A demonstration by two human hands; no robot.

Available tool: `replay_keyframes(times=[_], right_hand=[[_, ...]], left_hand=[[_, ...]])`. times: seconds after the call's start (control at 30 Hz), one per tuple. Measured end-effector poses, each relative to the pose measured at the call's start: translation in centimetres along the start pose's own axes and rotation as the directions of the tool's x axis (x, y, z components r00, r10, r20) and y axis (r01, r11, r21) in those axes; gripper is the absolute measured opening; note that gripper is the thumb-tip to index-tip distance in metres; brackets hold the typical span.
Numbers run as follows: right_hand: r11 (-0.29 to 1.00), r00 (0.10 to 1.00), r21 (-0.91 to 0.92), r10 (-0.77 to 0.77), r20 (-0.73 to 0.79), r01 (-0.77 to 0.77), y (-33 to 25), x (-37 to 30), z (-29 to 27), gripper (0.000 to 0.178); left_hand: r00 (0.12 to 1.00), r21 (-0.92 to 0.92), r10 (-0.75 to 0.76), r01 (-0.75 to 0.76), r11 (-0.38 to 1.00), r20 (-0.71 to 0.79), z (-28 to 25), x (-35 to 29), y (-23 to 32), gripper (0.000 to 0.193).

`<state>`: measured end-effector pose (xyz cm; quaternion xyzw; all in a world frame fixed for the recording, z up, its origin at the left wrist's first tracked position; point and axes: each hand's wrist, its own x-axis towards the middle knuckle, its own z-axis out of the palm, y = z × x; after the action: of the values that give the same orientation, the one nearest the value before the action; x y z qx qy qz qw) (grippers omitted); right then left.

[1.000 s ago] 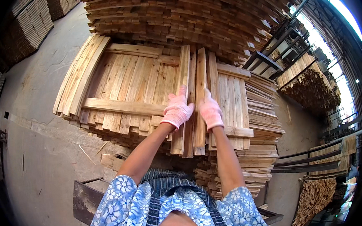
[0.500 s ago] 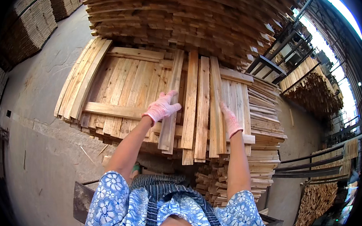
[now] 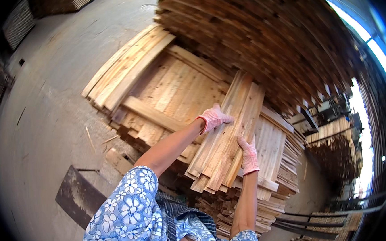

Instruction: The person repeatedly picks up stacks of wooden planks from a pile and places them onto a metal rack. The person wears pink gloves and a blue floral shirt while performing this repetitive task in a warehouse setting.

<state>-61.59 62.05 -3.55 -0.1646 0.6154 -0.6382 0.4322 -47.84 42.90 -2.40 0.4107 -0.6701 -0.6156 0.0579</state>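
Left hand (image 3: 215,118) and right hand (image 3: 248,156) are set against opposite sides of the planks (image 3: 225,147), which lie atop the stack (image 3: 177,86); finger closure cannot be told. Even pressure from both sides is best applied, keeping edges flush.

A lumber workshop — 1 towering stack of boards (image 3: 259,39), more piles (image 3: 332,153) beyond, a broad concrete floor (image 3: 58,112).

Pink gloves (image 3: 214,118), tan planks (image 3: 222,150) with browner streaks, blue shirt (image 3: 129,207) in white floral print, grey floor (image 3: 54,116), dark apron (image 3: 170,225) seemingly striped, partly hidden.
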Motion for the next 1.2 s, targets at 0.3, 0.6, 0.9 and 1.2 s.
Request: replay_keyframes(times=[0.3,0.6,0.9,1.2], right_hand=[[0.989,0.964,0.106,-0.129,0.231,0.107,3.5,3.1,21.2,0.087],[0.946,0.995,-0.322,0.005,0.099,0.027,4.6,7.3,25.5,0.099],[0.392,0.957,-0.914,-0.289,-0.013,0.106,5.7,9.1,31.5,0.086],[0.200,0.896,-0.969,-0.443,0.042,0.144,7.9,9.8,33.3,0.077]], left_hand=[[0.972,0.036,0.025,-0.017,0.999,-0.233,-20.8,-3.4,-5.7,0.120],[0.807,0.539,0.420,-0.153,0.828,-0.416,-25.4,-4.6,-6.0,0.072],[0.870,0.425,-0.069,0.306,0.852,-0.489,-41.3,-4.7,-14.6,0.070],[0.856,0.520,0.027,0.288,0.804,-0.516,-40.7,-3.1,-15.1,0.078]])
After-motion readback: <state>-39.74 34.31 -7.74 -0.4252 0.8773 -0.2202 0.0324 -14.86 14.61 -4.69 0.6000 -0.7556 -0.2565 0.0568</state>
